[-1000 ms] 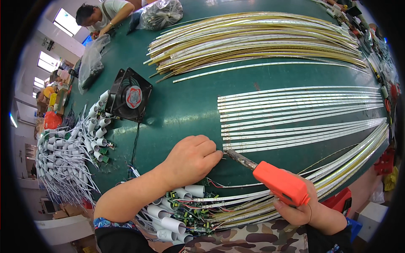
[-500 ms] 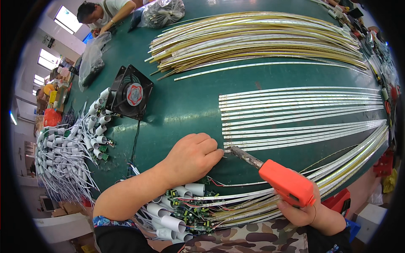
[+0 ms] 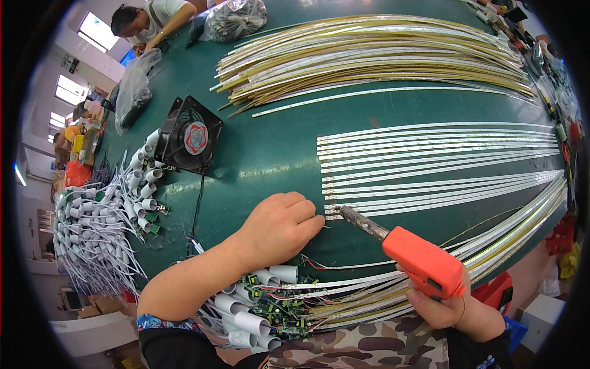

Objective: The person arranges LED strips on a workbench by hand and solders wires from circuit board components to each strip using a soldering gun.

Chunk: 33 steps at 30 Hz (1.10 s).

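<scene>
My right hand grips a red soldering gun. Its metal tip is over the left ends of the nearest white LED strips; contact cannot be made out. Beside those ends, my left hand is closed in a pinch, and whatever its fingertips hold is too small to name. Several strips lie side by side across the green table. Nearer to me, wired strips run from green circuit boards and white plastic tubes, partly under my left forearm.
A black fan stands left of the strips. Bundled white tubes with cables cover the left side. A large pile of strips lies at the back. Plastic bags and a person are at the far left.
The soldering gun has shifted slightly right, and its tip has moved a little away from my left fingertips. My left hand stays nearly still.
</scene>
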### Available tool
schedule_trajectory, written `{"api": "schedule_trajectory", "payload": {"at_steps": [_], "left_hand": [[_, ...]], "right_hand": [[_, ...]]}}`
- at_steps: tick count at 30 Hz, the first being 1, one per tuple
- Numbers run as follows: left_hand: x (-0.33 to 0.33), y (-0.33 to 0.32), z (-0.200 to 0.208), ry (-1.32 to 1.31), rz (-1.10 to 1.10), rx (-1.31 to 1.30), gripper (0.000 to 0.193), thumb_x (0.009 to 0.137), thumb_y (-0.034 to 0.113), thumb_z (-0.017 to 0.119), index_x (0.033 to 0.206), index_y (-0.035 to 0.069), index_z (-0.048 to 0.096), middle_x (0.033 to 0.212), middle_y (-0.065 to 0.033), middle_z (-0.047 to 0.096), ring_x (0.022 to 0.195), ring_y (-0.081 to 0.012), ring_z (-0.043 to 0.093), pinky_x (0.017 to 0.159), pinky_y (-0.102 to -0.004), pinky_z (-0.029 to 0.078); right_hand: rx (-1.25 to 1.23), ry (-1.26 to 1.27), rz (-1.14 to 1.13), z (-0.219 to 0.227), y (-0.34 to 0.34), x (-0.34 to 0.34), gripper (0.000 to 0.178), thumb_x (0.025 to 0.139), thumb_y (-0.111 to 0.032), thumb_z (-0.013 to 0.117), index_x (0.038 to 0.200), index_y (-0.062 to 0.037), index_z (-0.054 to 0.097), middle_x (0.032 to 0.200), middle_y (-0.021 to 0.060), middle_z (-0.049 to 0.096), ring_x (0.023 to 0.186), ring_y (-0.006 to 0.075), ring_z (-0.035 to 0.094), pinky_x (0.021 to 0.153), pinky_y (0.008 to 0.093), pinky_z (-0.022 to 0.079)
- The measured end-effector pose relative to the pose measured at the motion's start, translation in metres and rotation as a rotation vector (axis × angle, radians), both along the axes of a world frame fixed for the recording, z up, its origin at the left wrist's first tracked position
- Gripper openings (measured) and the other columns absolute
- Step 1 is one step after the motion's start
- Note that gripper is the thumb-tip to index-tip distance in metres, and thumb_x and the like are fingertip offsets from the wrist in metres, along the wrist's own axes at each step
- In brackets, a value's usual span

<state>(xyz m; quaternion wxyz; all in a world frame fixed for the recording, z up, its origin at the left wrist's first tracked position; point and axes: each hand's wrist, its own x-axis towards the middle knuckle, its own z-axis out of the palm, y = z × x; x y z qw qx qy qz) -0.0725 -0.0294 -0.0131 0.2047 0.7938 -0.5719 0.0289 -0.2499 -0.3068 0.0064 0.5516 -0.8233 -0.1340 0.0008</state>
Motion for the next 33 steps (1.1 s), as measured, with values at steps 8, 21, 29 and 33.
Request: {"api": "schedule_trajectory", "payload": {"at_steps": [8,21,29,33], "left_hand": [[-0.0003,-0.0002,0.0010,-0.010,-0.004,0.008,0.021,0.066,0.004,0.071,0.087,0.005,0.068,0.076,-0.0046,0.055,0.072,-0.0236,0.058,0.062,-0.0355,0.049],[-0.0007,0.0002,0.0006,-0.003,0.027,-0.001,0.017,0.072,0.007,0.073,0.088,0.006,0.068,0.081,-0.0051,0.057,0.072,-0.0242,0.060,0.061,-0.0368,0.049],[-0.0004,0.0009,0.0010,-0.015,0.014,0.009,0.016,0.073,0.008,0.072,0.088,0.006,0.068,0.080,-0.0048,0.057,0.072,-0.0234,0.060,0.062,-0.0366,0.049],[0.0000,0.0004,0.0025,-0.012,0.001,0.018,0.017,0.072,0.007,0.071,0.089,0.006,0.068,0.079,-0.0046,0.056,0.071,-0.0234,0.060,0.062,-0.0365,0.048]], "right_hand": [[-0.015,0.025,0.011,0.0028,-0.0023,-0.0019,0.056,0.077,-0.008,0.068,0.127,0.0087,0.051,0.114,0.0223,0.062,0.086,0.0329,0.066,0.078,0.0364,0.053],[0.076,0.139,-0.002,0.0036,-0.0041,-0.0021,0.059,0.077,-0.007,0.068,0.130,0.0106,0.047,0.099,0.0176,0.065,0.077,0.0265,0.065,0.071,0.0343,0.052],[0.037,0.046,0.007,0.0010,-0.0038,0.0000,0.060,0.077,-0.007,0.068,0.130,0.0110,0.047,0.100,0.0176,0.065,0.078,0.0269,0.066,0.072,0.0341,0.053],[0.057,0.062,0.000,-0.0012,-0.0034,-0.0017,0.059,0.077,-0.006,0.069,0.129,0.0111,0.047,0.103,0.0184,0.065,0.080,0.0273,0.067,0.073,0.0341,0.053]]}}
